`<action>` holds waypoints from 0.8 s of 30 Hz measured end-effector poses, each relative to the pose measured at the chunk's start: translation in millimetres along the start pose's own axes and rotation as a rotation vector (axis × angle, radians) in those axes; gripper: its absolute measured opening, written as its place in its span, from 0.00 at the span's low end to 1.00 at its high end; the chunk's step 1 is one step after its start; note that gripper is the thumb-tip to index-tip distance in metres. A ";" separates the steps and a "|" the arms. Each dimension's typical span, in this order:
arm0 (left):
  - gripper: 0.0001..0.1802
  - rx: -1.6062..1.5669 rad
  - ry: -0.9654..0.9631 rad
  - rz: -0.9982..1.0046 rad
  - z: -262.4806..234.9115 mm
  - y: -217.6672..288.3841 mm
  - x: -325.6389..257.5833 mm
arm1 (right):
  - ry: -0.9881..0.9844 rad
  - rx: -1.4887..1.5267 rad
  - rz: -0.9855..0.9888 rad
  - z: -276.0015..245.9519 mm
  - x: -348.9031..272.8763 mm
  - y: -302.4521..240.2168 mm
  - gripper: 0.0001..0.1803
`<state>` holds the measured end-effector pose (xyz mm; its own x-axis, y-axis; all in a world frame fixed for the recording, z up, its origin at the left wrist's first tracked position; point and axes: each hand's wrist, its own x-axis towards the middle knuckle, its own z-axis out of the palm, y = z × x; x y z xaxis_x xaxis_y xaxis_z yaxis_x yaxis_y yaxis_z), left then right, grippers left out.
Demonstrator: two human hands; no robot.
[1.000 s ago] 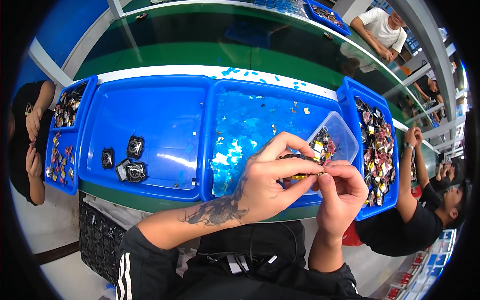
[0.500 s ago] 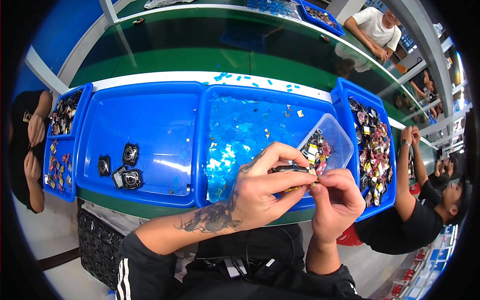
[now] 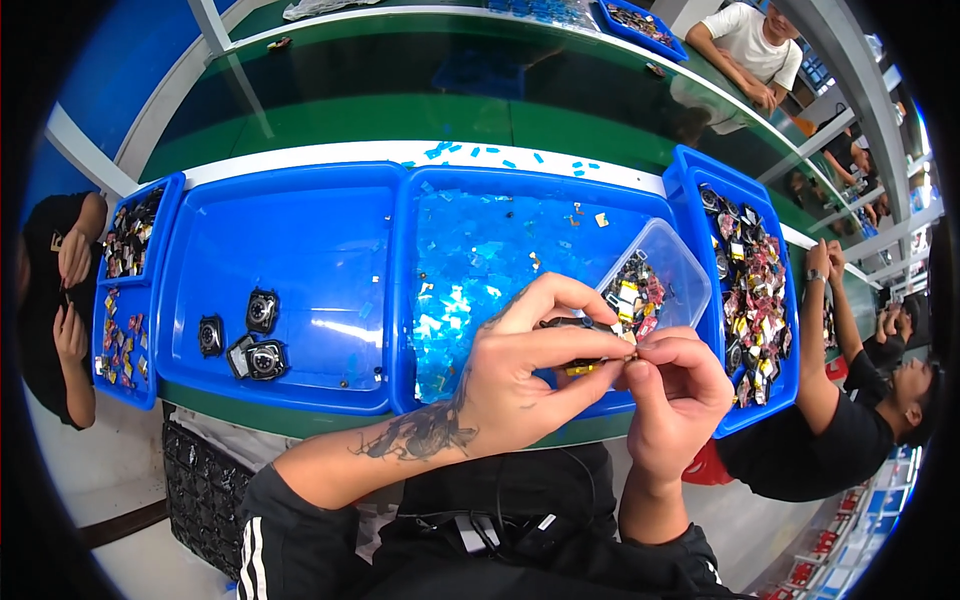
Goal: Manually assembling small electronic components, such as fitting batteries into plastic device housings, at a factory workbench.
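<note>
The left hand (image 3: 525, 350) is closed on one black part (image 3: 575, 323), which sits in its curled fingers over the film tray (image 3: 540, 178); a yellow bit (image 3: 582, 368) shows below it, though whether the two are joined I cannot tell; the right hand (image 3: 680, 395) is closed in a pinch, thumb against forefinger, right at the left fingertips; anything caught between them is too small to tell.

The part looks light and stiff in the body, smooth enough to slip a little; any thin ends are likely fragile and easily torn; best held by the body's outer edges, with only a fingertip pinch for the small end.

By count: one clear box (image 3: 690, 300), just beyond the right hand, with a pile of parts too mixed to count; four cases (image 3: 263, 311), well to the left of the left hand, in the left tray (image 3: 280, 240); one right tray (image 3: 680, 180), just past the right hand, heaped beyond counting; one side tray (image 3: 155, 335), farthest left, perhaps two; film scraps (image 3: 470, 260) beyond the left hand, far too many to number.
</note>
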<state>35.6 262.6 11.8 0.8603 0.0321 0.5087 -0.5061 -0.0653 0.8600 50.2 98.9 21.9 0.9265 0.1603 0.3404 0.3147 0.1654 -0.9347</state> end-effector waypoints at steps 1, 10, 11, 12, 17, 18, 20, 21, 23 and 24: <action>0.13 -0.040 0.020 -0.063 0.6 2.3 0.4 | 0.014 -0.110 -0.061 1.0 -0.9 1.0 0.09; 0.13 0.005 0.063 -0.044 2.1 -1.1 0.4 | 0.048 -0.209 -0.095 10.0 0.1 -1.3 0.06; 0.12 -0.010 0.069 -0.066 2.3 -0.6 0.2 | 0.033 -0.136 -0.052 10.1 0.7 -1.8 0.05; 0.12 -0.010 0.069 -0.066 2.1 -0.6 -0.1 | 0.033 -0.135 -0.051 10.6 0.8 -1.7 0.05; 0.11 -0.040 0.081 -0.142 0.5 -0.8 1.2 | 0.057 0.046 0.003 8.1 2.0 -2.6 0.06; 0.11 -0.041 0.082 -0.141 1.1 -0.8 1.4 | 0.056 0.045 0.002 5.6 2.1 -1.5 0.06; 0.11 -0.042 0.068 -0.117 2.5 -0.9 1.1 | 0.031 -0.223 -0.183 1.0 2.0 2.6 0.08; 0.11 -0.041 0.069 -0.117 3.0 -1.6 0.9 | 0.030 -0.222 -0.184 0.9 2.2 2.2 0.08; 0.12 -0.027 0.070 -0.070 2.9 -3.3 -0.2 | 0.028 -0.395 -0.231 1.8 2.1 1.0 0.10; 0.12 -0.025 0.070 -0.071 2.4 -2.6 -0.3 | 0.028 -0.393 -0.231 3.7 1.7 0.7 0.10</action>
<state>36.8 260.4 9.3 0.8881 0.1051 0.4474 -0.4462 -0.0357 0.8942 51.2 102.9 22.2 0.8264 0.1354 0.5465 0.5630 -0.1888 -0.8046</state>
